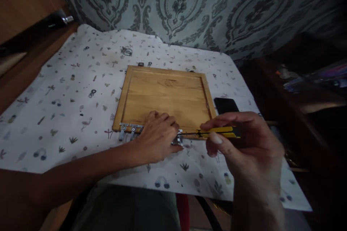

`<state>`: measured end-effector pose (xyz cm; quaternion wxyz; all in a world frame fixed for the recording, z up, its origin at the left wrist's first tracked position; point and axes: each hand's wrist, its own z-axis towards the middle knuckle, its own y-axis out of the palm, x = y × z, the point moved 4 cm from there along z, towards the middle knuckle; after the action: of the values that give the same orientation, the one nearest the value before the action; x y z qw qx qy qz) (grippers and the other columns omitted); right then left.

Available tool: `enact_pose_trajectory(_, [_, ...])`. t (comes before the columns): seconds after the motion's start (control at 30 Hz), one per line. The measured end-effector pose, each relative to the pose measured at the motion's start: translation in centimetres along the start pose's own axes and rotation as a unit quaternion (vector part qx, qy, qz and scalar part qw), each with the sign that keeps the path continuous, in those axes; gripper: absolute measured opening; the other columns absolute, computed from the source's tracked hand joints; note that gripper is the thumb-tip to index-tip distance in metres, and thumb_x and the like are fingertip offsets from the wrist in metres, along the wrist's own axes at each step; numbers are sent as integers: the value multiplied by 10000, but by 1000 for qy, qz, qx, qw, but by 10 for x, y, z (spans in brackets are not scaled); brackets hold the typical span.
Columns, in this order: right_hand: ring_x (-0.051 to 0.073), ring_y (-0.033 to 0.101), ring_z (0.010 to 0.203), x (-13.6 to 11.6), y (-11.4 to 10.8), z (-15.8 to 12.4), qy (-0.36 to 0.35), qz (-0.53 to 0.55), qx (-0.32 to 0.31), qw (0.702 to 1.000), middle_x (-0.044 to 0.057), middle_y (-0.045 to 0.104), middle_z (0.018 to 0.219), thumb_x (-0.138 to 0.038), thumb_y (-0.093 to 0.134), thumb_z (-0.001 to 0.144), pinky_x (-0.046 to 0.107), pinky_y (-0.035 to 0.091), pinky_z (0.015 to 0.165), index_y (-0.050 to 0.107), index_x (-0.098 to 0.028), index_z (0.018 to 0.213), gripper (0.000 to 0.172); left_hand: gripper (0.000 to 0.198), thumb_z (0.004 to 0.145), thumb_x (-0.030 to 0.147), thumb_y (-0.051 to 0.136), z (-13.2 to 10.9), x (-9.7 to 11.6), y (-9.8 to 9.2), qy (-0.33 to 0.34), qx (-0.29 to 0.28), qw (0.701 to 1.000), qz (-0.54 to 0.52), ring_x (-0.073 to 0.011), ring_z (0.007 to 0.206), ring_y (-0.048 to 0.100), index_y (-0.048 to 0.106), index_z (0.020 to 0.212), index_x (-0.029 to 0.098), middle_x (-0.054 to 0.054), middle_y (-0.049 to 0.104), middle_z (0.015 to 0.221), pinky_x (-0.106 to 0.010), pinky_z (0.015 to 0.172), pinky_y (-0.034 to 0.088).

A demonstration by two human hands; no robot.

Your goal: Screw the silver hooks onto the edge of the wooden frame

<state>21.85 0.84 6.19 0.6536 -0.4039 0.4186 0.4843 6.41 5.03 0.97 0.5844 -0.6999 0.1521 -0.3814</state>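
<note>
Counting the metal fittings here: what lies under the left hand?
A metal bracket peeks out past the left hand at the wooden panel edge, the screwdriver tip at it; the hand covers its remainder.

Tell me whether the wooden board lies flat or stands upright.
Flat: the wooden board rests on the patterned cloth, its whole framed face showing upward.

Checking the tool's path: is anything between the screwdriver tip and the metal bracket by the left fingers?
Nothing visible. The screwdriver shaft runs bare from the right hand to the bracket; the left hand rests at the bracket from the other side, not across the shaft.
</note>
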Motion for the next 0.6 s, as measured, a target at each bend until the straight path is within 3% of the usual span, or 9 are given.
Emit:
enact_pose_trajectory(0.13, [93, 650, 505, -3, 1, -3, 11, -16, -40, 999, 2, 730, 972, -313, 741, 911, 300, 610, 534, 730, -315, 1193, 282, 430, 858, 557, 728, 0, 0, -1, -2, -1, 1000, -6, -286, 1066, 600, 700, 973, 144, -75, 684, 1027, -462, 922, 380])
enact_pose_trajectory(0.3, [80, 621, 514, -1, 1, 1, -22, -22, -17, 999, 18, 753, 986, -266, 828, 824, 204, 501, 370, 781, -264, 962, 146, 439, 851, 565, 733, -1, -2, 3, 7, 20, 1000, -11, -280, 1078, 596, 696, 972, 145, -71, 682, 1039, -466, 926, 385])
enact_pose_trajectory(0.4, [115, 665, 586, 3, 0, 3, -21, -17, 21, 999, 24, 779, 922, -243, 878, 758, 158, 442, 323, 726, -238, 853, 180, 435, 858, 574, 719, -1, -2, 4, 10, 25, 1000, -7, -283, 1075, 592, 696, 956, 151, -74, 682, 1038, -470, 924, 390])
enact_pose_trajectory(0.5, [93, 615, 488, 4, 0, 3, -11, -3, 14, 1000, 0, 773, 823, -251, 871, 769, 176, 485, 356, 695, -235, 853, 196, 421, 868, 556, 713, -1, -1, 4, 8, 24, 1000, -8, -288, 1076, 590, 698, 976, 149, -80, 684, 1042, -470, 923, 393])
enact_pose_trajectory(0.6, [87, 610, 463, 1, -2, 1, -3, -7, -14, 1000, 0, 763, 872, -286, 830, 820, 240, 570, 440, 731, -252, 1024, 229, 435, 869, 551, 710, -1, -1, 3, 7, 15, 1000, -6, -294, 1083, 592, 698, 1000, 136, -87, 686, 1058, -474, 928, 392])
